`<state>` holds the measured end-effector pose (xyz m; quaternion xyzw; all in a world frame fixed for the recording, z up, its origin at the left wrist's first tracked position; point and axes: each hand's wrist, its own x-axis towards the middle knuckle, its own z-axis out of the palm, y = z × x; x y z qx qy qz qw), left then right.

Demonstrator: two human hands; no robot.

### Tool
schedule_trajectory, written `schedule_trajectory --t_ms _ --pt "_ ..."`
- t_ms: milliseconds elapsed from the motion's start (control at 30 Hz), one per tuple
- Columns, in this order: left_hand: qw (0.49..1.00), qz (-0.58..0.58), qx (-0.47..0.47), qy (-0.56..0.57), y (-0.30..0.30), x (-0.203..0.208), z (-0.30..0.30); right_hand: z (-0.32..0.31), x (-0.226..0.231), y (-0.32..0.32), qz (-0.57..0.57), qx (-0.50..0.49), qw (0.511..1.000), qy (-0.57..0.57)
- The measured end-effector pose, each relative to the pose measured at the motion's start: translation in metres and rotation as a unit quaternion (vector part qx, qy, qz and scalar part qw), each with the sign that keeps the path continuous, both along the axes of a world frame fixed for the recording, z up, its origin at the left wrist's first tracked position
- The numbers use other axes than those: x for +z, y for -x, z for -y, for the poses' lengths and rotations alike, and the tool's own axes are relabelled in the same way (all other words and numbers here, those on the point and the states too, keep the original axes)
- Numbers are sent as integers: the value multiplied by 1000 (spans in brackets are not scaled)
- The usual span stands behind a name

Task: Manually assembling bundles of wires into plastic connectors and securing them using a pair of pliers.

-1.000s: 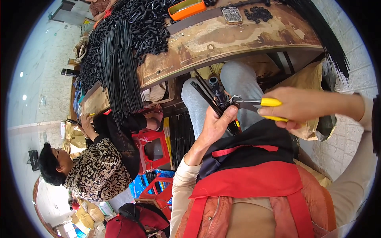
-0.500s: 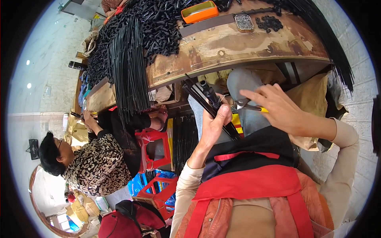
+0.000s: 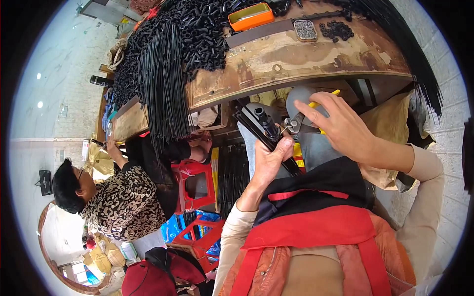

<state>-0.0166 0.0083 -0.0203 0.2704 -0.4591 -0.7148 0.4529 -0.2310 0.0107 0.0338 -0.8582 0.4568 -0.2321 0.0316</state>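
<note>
My left hand [image 3: 272, 159] is closed around a bundle of thin black rods [image 3: 252, 126] with a thicker black tubular piece [image 3: 265, 121] among them, tilted up toward the bench edge. A thin light wire sticks out beside my thumb. My right hand [image 3: 348, 129] grips pliers [image 3: 297, 122] with yellow handles, index finger stretched forward along them. The metal jaws are at the wire, close to the tubular piece; whether they bite on it I cannot make out. Both hands are above my lap, just below the bench.
The worn wooden bench [image 3: 281, 56] carries heaped black tubular parts [image 3: 200, 42], hanging black rods [image 3: 165, 84], an orange tray [image 3: 251, 17] and a clear box of small metal bits [image 3: 305, 30]. Left of me, a person in a patterned top [image 3: 126, 200] works near red stools [image 3: 197, 185].
The pliers have swung round, so a yellow handle now points up, and their jaws have come to the wire. My left hand still grips the bundle, slightly shifted.
</note>
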Motion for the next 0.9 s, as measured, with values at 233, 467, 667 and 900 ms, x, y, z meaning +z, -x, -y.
schedule_trajectory --t_ms 233,467,667,900 --pt "999 -23 4 -31 -2 -1 -1 -2 5 -5 -27 -5 999 22" --pt "999 -45 28 -11 -3 -6 -2 1 8 -10 -59 -17 995 76" --pt "998 -34 50 -18 -1 -3 0 6 13 -6 -133 -11 982 135" --pt "998 -27 39 -31 2 -3 7 11 31 9 -164 52 979 113"
